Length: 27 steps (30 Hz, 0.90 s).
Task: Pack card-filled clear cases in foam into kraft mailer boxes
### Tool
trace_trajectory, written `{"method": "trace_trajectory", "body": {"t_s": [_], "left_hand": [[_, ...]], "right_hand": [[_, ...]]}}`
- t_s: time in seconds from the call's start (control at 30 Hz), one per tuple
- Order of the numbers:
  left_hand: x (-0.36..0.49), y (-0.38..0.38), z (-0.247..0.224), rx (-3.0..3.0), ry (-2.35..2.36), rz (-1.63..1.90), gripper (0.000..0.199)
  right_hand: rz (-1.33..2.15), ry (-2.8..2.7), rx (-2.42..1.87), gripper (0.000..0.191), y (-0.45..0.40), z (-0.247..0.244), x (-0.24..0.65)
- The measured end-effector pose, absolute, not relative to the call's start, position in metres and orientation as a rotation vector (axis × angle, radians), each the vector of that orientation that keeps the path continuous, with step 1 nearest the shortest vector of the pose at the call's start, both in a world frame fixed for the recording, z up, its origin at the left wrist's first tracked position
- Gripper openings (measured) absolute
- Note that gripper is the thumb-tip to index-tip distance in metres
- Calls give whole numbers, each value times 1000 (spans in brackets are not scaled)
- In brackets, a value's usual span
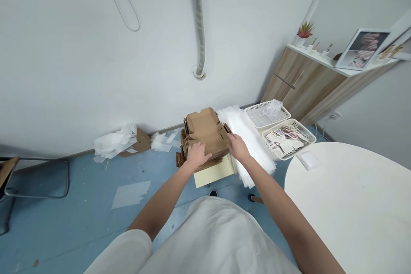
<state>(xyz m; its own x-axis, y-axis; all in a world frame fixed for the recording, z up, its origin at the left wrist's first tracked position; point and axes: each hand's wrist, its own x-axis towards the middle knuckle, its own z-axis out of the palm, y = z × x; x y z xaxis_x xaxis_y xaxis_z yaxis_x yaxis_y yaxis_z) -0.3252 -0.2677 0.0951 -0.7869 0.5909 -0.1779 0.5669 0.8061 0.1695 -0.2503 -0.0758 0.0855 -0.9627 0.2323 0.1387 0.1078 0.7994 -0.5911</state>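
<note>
A stack of flat brown cardboard boxes lies in the middle, over a pale yellow sheet. My left hand rests on the near left part of the top cardboard, its fingers spread. At the near right edge of the stack is my right hand, its fingers curled against the cardboard edge; the fingertips are partly hidden. White foam sheets lie just to the right of the stack.
Two white baskets, one with clear plastic and one with printed packets, stand right of the sheets. A round white table is at the right, a wooden cabinet behind. Crumpled wrapping and a metal-framed chair are at left.
</note>
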Motion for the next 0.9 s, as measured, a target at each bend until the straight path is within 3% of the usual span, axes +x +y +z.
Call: {"method": "trace_trajectory", "body": {"t_s": [0.17,0.33,0.57,0.77,0.83,0.9], "left_hand": [[-340,-289,88,887,2704,215,58],[-341,-299,86,903,2638,300,63],[-343,-289,85,967,2611,314,58],[-345,-289,84,1131,2529,306,38],[-346,-288,85,1120,2537,237,37],[-347,-287,84,1110,2571,170,36]], "right_hand": [[651,-2900,-474,52,-86,76,-284],[493,-2972,-768,20,-76,75,-295],[991,-2763,-970,16,-63,88,-301],[1670,-2205,-961,24,-60,101,-297],[1696,-2164,-912,31,-66,104,-288],[1511,-2197,-896,39,-79,105,-275]]}}
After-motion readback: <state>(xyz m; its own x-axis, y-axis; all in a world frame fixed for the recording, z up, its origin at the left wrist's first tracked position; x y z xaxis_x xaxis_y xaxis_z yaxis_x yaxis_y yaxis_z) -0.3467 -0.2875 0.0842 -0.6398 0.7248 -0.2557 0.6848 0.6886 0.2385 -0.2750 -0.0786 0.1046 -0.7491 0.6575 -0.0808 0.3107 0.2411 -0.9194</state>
